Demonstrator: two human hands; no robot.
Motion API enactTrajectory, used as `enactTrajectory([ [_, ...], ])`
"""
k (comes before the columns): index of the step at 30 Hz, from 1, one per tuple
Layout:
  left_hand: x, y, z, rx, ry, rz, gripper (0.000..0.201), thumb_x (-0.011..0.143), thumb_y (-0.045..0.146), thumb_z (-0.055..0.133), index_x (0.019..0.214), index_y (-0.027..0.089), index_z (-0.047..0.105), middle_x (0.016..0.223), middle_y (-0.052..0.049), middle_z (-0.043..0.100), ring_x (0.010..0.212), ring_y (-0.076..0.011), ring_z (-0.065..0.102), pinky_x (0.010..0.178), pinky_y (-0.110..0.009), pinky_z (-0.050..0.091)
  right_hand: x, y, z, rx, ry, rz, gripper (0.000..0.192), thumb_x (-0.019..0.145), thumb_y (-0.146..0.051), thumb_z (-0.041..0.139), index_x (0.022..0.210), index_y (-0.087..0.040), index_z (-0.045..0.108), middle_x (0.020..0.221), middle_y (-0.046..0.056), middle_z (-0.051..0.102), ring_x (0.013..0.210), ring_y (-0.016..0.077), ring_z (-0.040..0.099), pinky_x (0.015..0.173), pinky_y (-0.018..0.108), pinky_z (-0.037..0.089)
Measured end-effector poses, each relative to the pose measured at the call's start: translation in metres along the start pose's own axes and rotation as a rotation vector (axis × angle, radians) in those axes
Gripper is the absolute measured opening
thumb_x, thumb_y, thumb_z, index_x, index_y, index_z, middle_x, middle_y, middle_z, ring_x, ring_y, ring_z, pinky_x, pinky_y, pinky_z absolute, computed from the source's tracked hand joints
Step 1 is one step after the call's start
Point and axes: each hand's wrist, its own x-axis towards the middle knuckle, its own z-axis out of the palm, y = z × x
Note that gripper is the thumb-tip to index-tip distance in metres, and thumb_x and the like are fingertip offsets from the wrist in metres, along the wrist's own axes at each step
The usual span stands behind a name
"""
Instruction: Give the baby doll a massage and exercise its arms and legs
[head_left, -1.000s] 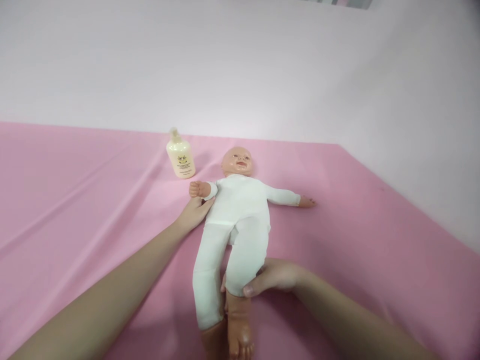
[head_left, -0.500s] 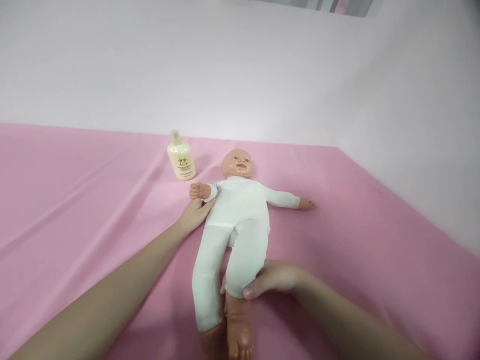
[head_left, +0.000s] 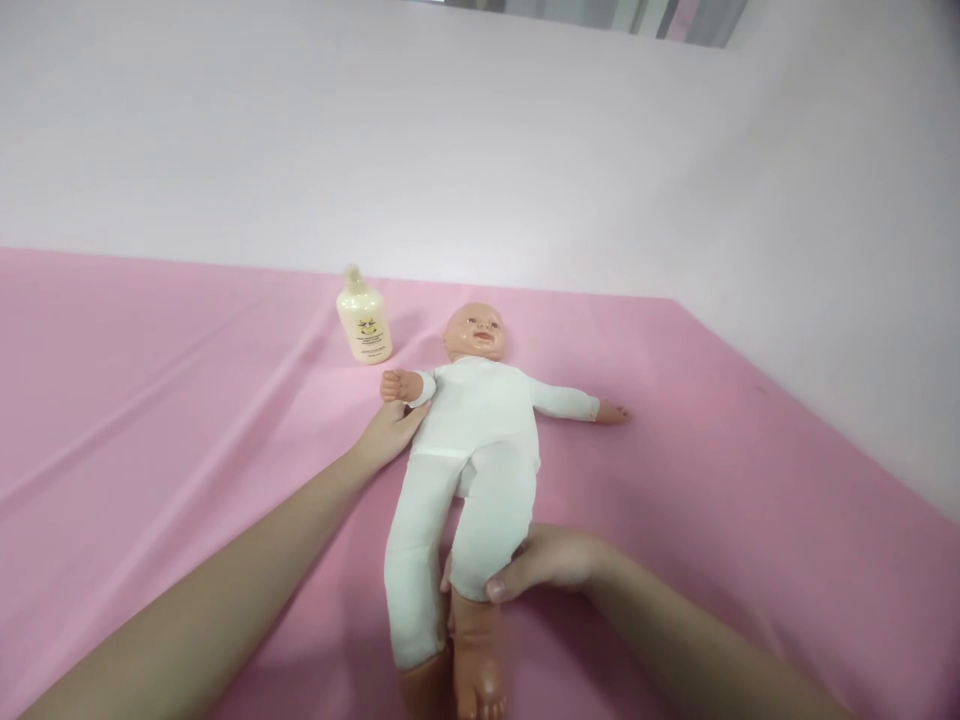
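Note:
A baby doll (head_left: 484,410) in a white cloth body lies on its back, its head away from me and its feet toward me. My left hand (head_left: 390,432) holds the doll's side at the left, just below its bent arm; the thumb lies against the torso and the other fingers are mostly hidden under the doll. Lower down, my right hand (head_left: 551,560) is wrapped round the doll's right-side leg near the ankle. Its thumb rests on top, and fingertips show between the two legs.
A cream pump bottle (head_left: 365,325) with a printed label stands upright left of the doll's head. Pink cloth (head_left: 697,440) covers the table, with creases at the left. A white wall (head_left: 480,150) rises behind and along the right edge.
The view has tilted slightly, so everything sits a little lower. Both hands keep the same hold on the doll, and the bottle stays in place.

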Motion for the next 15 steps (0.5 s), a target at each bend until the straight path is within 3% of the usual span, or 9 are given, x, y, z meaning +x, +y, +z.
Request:
enactTrajectory([
  [15,-0.0013,0.0055,0.0003,-0.006,-0.002,-0.01,0.041,0.079,0.049,0.056,0.094,0.013,0.067,0.092,-0.009,0.072,0.105,-0.032,0.06,0.093,-0.042,0.046,-0.0002,0.0014,0.0004,0.001,0.01,0.004,0.048,0.069,-0.04,0.077,0.11,-0.015,0.067,0.101,0.006,0.068,0.105,0.0205,0.059,0.099,0.034,0.041],
])
